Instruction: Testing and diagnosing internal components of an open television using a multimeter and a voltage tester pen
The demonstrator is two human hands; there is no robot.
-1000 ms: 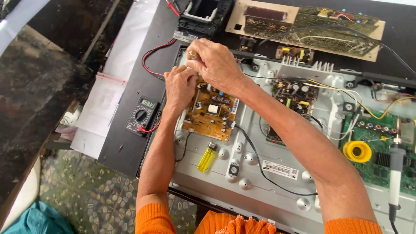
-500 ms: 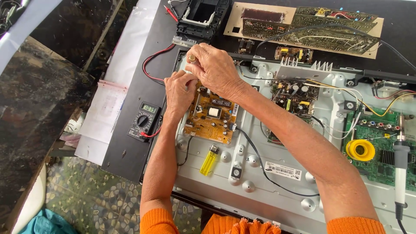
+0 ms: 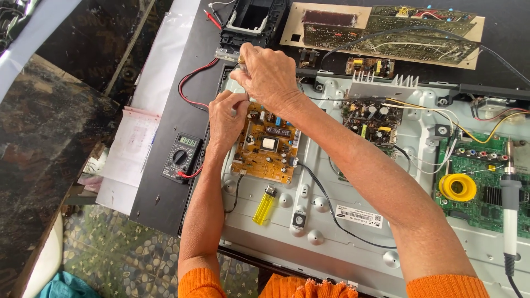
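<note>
The orange-brown circuit board (image 3: 269, 144) lies flat on the grey metal back panel (image 3: 353, 237) of an opened flat screen, and both hands work at its upper left corner. The left hand (image 3: 226, 118) rests on the board's left edge, fingers curled and pinched together at the corner; whether anything sits between them cannot be told. The right hand (image 3: 268, 74) is just above and touching it, closed in a loose fist around a small tool (image 3: 241, 59) whose brass-coloured end shows at the top of the grip. Most of the board lies bare below and to the right of the hands. A yellow lighter (image 3: 264, 205) lies on the panel just below the board, and a multimeter (image 3: 181, 157) sits to the left, its red lead (image 3: 190, 83) curving up towards the hands. A black open-topped plastic housing (image 3: 251, 22) stands just above the right hand; its inside looks dark and hollow
</note>
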